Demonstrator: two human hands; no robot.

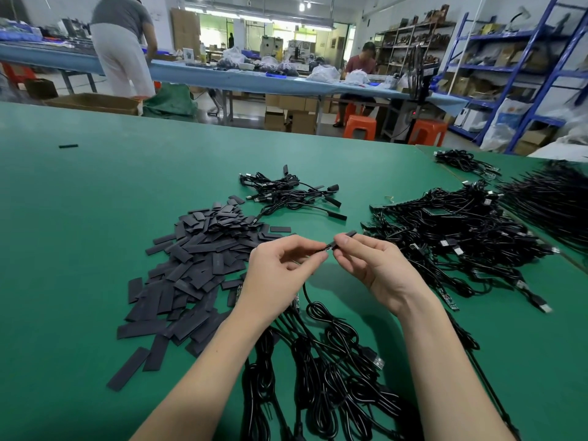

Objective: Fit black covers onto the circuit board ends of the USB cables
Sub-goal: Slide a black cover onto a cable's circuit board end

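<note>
My left hand (283, 265) pinches the end of a black USB cable (313, 308) that hangs down from my fingers to the table. My right hand (370, 262) pinches a black cover (345, 236) just to the right, its far end sticking out past my fingertips. The cover meets the cable end between the two hands; the circuit board is hidden by my fingers. A heap of flat black covers (194, 265) lies left of my left hand.
A small bunch of covered cables (286, 194) lies beyond my hands. A large tangle of bare-board cables (461, 237) fills the right side. Coiled cables (318, 377) lie between my forearms. The green table (79, 218) carries one stray cover (68, 146). People work at benches behind.
</note>
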